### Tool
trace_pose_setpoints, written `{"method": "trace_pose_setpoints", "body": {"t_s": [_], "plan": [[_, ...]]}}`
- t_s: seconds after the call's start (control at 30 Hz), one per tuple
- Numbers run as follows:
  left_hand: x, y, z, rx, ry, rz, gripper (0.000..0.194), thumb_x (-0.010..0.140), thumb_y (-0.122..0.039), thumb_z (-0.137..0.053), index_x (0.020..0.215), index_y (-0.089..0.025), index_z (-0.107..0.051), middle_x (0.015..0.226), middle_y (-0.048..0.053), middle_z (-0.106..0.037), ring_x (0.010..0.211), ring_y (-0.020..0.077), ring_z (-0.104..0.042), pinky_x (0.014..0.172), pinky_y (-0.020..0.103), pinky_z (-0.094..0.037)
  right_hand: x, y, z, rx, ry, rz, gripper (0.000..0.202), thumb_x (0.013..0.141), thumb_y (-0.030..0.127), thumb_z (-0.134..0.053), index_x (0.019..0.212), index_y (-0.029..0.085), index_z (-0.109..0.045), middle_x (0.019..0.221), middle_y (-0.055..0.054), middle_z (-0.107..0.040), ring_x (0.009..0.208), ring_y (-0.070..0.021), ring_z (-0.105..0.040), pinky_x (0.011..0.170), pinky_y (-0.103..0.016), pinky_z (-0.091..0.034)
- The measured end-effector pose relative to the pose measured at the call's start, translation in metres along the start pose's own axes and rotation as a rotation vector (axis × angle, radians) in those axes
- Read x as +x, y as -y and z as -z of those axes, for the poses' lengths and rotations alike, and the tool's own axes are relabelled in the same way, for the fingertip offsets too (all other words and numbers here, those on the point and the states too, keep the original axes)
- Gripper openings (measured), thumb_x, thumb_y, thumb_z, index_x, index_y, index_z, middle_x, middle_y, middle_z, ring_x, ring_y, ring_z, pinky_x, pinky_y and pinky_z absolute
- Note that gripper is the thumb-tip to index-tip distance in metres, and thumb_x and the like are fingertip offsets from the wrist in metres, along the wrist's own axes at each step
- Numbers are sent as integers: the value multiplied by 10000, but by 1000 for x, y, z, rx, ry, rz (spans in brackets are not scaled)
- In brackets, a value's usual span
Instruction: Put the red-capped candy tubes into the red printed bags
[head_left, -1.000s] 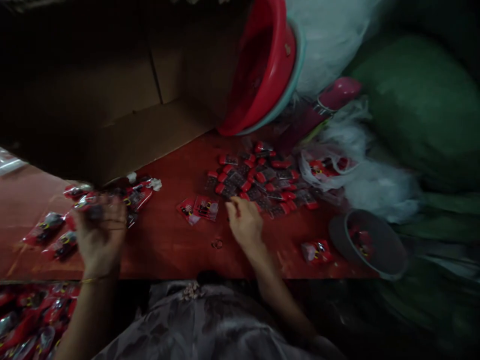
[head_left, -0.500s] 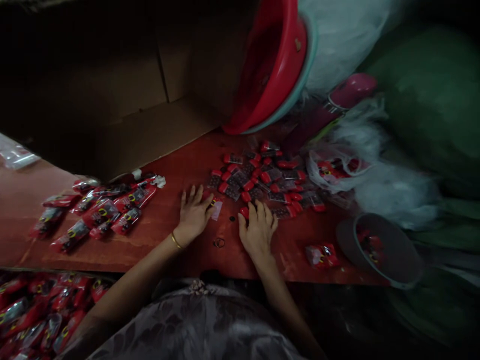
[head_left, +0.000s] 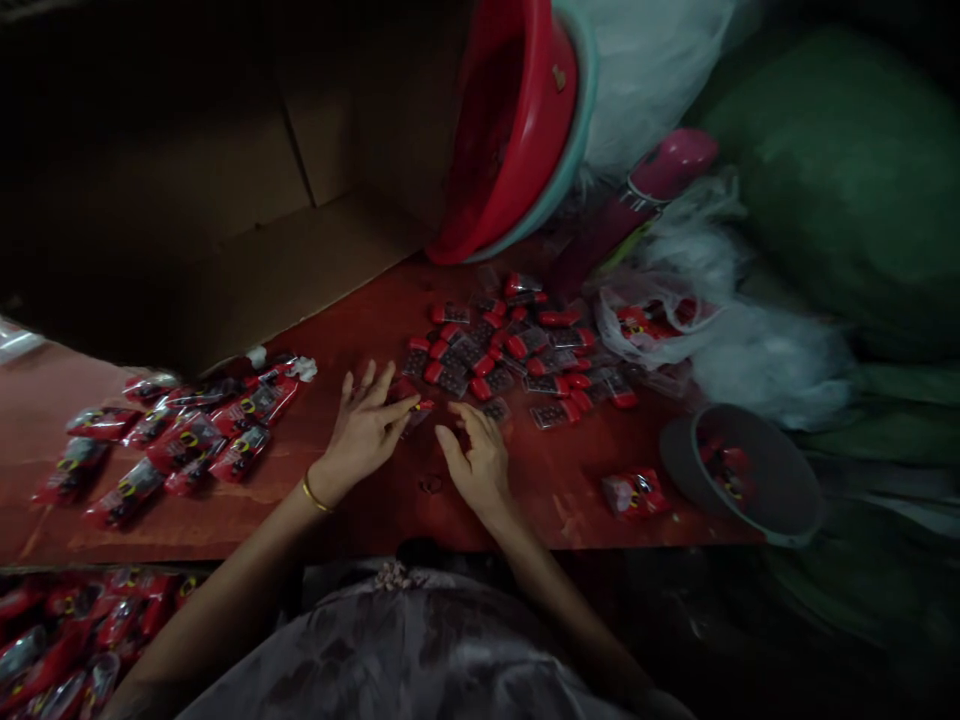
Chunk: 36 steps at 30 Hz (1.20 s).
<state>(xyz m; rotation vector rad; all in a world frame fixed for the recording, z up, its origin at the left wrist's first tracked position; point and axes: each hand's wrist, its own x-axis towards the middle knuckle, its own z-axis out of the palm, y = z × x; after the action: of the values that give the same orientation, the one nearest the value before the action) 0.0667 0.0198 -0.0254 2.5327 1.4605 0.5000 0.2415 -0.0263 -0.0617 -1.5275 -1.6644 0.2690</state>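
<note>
"What's far left of the heap of small clear plastic cases with red ends (head_left: pixel 517 345)?"

"Glossy red plastic packets (head_left: pixel 184 440), puffy and overlapping, on the smooth reddish counter (head_left: pixel 555 490). Behind them gapes a brown cardboard box (head_left: pixel 315 235), its inside mostly too dark to read."

"And nearer the heap?"

"Just left of it, the left hand (head_left: pixel 364 432) lies at a small red printed packet (head_left: pixel 420 408), some fingers spread; whether its grip pinches, I can't tell. The right hand (head_left: pixel 476 460), before the heap, has its grip parted, thumb away from bent fingers."

"Right of the heap?"

"A crumpled clear plastic bag (head_left: pixel 652 352) holding red pieces, then a round grey tub (head_left: pixel 679 470) with more, by the counter's front edge. Bare counter lies between heap and edge."
</note>
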Motion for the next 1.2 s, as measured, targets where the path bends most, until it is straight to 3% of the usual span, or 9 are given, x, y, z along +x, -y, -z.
{"method": "trace_pose_setpoints", "body": {"t_s": [0.13,0.23,0.33,0.5,0.7,0.8,0.9,1.07,1.2], "plan": [[-3,-10,12,-132,-89,8,341,878,-281,-480,1192,-317,-605,1473,75,-353,1384,301,-243,1105,571,-149,15,16,-9,273,82,-133,265,880,409,-499,897,175,-624,846,-54,-674,784,-170,-606,723,-280,-471],[-5,-17,13,-391,-198,203,466,827,-364,-565,1272,-227,-541,1385,113,-478,1303,279,-396,1078,461,-287,19,21,-11,360,72,-161,297,911,357,-444,711,184,-579,667,-3,-599,645,-126,-548,624,-238,-426],[-7,-25,6,-846,-162,450,394,777,-420,-615,1060,-152,-668,1006,88,-697,945,224,-621,848,320,-474,15,24,-10,344,35,-113,309,904,330,-451,633,191,-504,596,17,-507,608,-117,-486,588,-233,-381],[-10,-34,-8,-1352,-201,657,252,662,-372,-740,776,-148,-721,747,2,-696,675,110,-578,689,217,-462,4,31,-13,372,3,-90,330,915,281,-411,594,203,-405,561,32,-431,553,-106,-418,538,-234,-332],[-8,-35,0,-1560,-137,889,384,502,-406,-832,723,-121,-699,670,21,-677,608,106,-592,612,220,-485,5,27,-7,247,87,-3,334,940,304,-377,664,197,-531,643,-11,-570,649,-139,-515,658,-273,-409],[-5,-31,6,-1564,-173,940,387,445,-388,-856,639,-118,-659,664,18,-667,619,112,-605,633,235,-509,9,2,13,78,126,104,280,941,309,-372,936,184,-624,955,-68,-660,907,-179,-564,834,-329,-410],[0,-27,7,-1572,-192,982,393,435,-379,-862,583,-119,-607,634,-2,-642,591,98,-595,609,224,-505,11,-34,35,-235,149,94,332,890,384,-471,1094,158,-603,1152,-110,-615,1036,-242,-523,893,-392,-369],[7,-27,4,-1641,-125,1040,415,434,-367,-866,630,-132,-586,629,-11,-639,588,107,-605,628,249,-500,7,-66,42,-505,243,-22,405,900,411,-440,1171,136,-561,1109,-144,-628,981,-276,-515,845,-409,-364],[9,-30,5,-1698,-82,1079,409,451,-357,-865,665,-138,-594,657,0,-661,589,108,-604,634,256,-496,1,-62,31,-393,189,-69,350,865,443,-485,1018,144,-585,1006,-136,-629,912,-271,-519,794,-398,-401]]}}
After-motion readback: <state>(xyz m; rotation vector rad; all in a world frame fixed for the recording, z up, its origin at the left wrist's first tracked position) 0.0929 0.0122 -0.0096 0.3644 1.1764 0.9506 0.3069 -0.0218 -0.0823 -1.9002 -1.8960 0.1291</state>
